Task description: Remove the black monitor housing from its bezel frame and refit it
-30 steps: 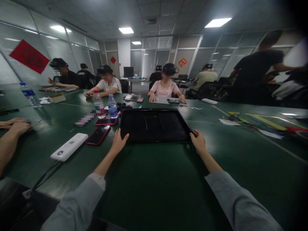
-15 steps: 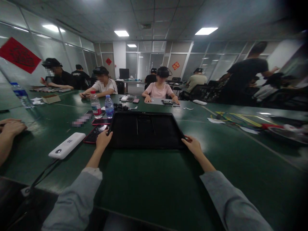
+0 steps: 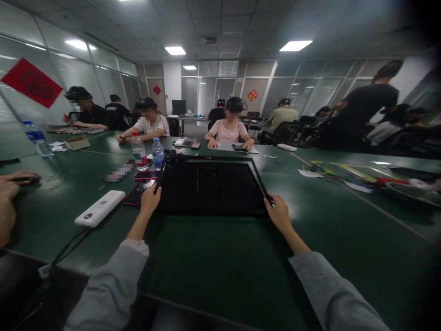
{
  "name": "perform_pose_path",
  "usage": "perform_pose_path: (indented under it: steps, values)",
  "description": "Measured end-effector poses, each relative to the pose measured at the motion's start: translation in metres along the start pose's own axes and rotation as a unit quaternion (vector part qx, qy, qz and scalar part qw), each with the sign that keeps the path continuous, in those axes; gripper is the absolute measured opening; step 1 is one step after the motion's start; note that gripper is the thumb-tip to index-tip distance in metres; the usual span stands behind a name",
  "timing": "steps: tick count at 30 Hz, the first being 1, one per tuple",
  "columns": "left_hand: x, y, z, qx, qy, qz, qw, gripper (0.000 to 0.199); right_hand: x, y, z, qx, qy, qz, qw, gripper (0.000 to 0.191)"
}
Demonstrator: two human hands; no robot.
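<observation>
A thin black rectangular frame (image 3: 259, 177) is held up by its two sides, just over a dark panel (image 3: 210, 184) with two thin upright lines on it. Between the frame and the panel, a strip of green table shows at the top right. My left hand (image 3: 150, 198) is closed on the frame's left side, beside a red-edged phone (image 3: 138, 192). My right hand (image 3: 278, 211) grips the right side, thumb on the near face and fingers behind. The lower edges of frame and panel merge in the dark, so whether they touch there I cannot tell.
On the left of the green table (image 3: 220, 262) lies a white power bank (image 3: 100, 209) with a cable. Two bottles (image 3: 139, 154) stand behind the phones. Another person's hand (image 3: 20, 178) rests at the far left. Yellow and green cables (image 3: 339, 171) lie at right.
The black frame has come up and away from the dark panel, opening a gap along its top and right. Both hands moved with it, my right hand slightly rightward.
</observation>
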State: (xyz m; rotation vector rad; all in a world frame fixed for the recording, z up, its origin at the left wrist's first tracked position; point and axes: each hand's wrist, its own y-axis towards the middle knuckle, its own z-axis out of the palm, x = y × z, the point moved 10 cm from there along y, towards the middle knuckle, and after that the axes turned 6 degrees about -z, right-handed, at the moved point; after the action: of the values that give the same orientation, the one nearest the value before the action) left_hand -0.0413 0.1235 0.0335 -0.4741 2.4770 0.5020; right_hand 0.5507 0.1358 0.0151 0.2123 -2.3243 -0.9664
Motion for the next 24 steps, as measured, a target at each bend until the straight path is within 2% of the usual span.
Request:
perform_pose_path:
  steps: [5, 12, 24]
  values:
    - [-0.006, -0.001, 0.001, 0.0, -0.001, -0.002, 1.0, 0.045, -0.001, 0.003, 0.001, -0.003, 0.003, 0.003, 1.0, 0.045]
    - [-0.004, 0.001, 0.012, 0.025, -0.007, -0.013, 1.0, 0.045, -0.009, 0.002, 0.004, 0.02, 0.006, 0.031, 0.999, 0.047]
    - [0.004, 0.003, 0.012, 0.023, -0.006, -0.033, 0.999, 0.043, -0.015, 0.0, 0.015, 0.05, 0.022, 0.061, 0.997, 0.042]
